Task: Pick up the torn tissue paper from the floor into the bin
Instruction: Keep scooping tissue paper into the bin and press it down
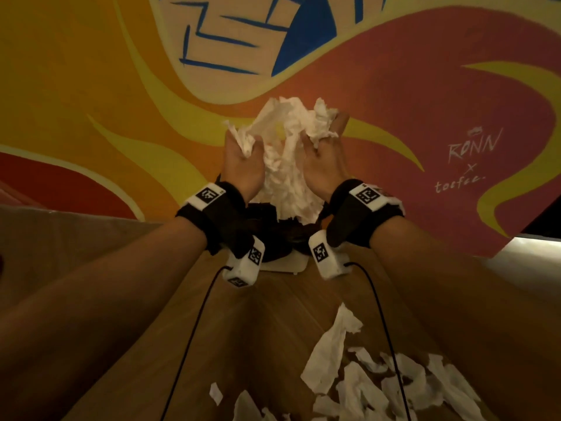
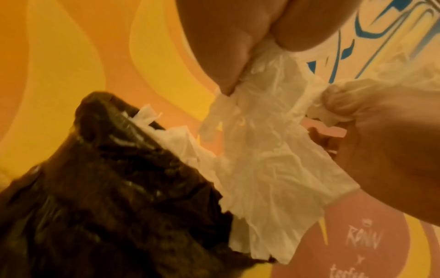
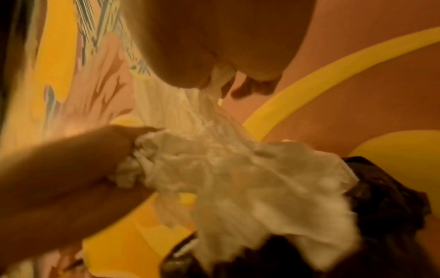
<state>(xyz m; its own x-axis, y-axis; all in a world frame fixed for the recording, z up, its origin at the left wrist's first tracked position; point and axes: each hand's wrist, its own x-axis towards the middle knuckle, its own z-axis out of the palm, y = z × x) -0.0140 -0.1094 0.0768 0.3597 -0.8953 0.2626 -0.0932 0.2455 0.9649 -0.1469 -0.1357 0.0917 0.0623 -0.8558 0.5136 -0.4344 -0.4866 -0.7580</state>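
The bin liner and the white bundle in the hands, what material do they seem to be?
Bin liner: likely thin plastic film, dark and glossy, with crinkles catching highlights. Tissue bundle: soft matte white paper, by its ragged torn edges, crumpling and translucence.

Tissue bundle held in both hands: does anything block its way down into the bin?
Nothing visible does. The tissue bundle hangs between the left hand and right hand, directly over the black-lined bin, its lower end already reaching the opening.

White tissue (image 1: 282, 165), black bin liner (image 2: 114, 197)
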